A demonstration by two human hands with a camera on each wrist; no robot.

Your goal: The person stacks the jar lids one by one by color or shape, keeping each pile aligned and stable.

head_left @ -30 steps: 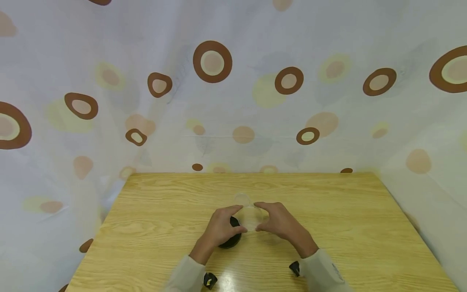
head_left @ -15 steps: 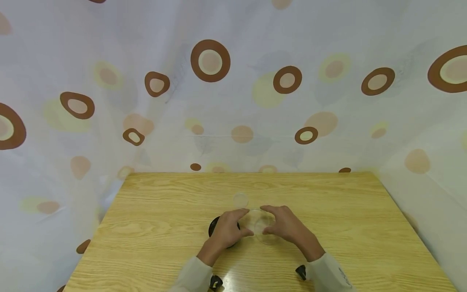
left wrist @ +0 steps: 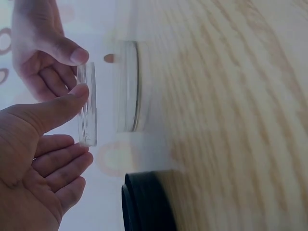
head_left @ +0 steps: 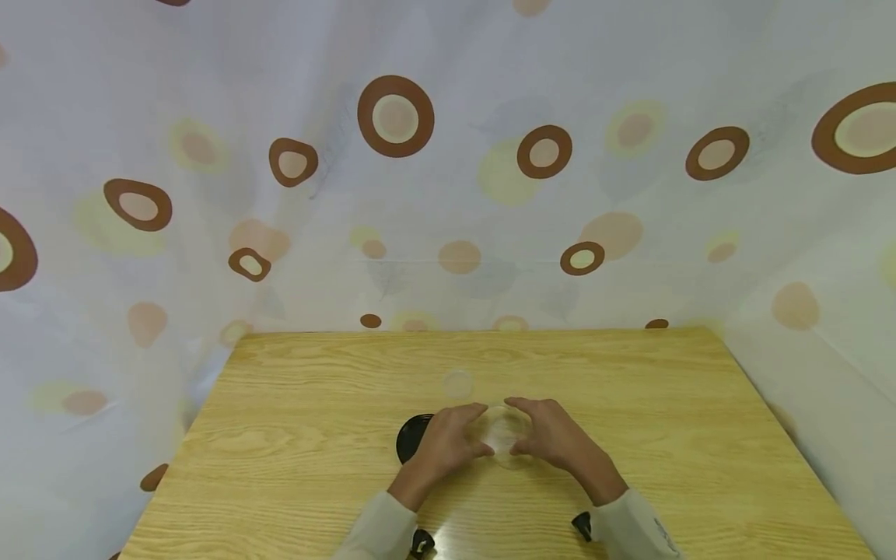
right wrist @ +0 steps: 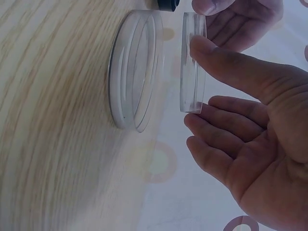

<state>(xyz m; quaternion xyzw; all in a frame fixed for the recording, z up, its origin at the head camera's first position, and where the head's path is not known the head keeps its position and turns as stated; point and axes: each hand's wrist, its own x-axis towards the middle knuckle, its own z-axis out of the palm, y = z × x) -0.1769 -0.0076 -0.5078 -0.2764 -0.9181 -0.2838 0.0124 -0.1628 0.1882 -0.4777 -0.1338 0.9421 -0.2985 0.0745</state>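
Both hands grip a clear petri dish (left wrist: 87,108) from opposite sides, thumbs and fingers at its edge. The left hand (head_left: 451,443) has the left side and the right hand (head_left: 553,434) the right side. In the right wrist view the held petri dish (right wrist: 192,67) is level, a small gap above a larger clear round dish (right wrist: 118,77) on the table. That larger dish shows faintly between and below the hands in the head view. A black round dish (head_left: 411,437) stands on the table, partly hidden beneath the left hand.
A small clear disc (head_left: 458,383) lies on the wooden table (head_left: 315,435) behind the hands. Patterned white cloth (head_left: 462,179) hangs at the back and both sides. Black wrist mounts (head_left: 582,525) sit by the sleeves.
Both hands have moved a little right and toward the front edge with the petri dish, coming over the larger clear dish. More of the black dish now shows left of the left hand.
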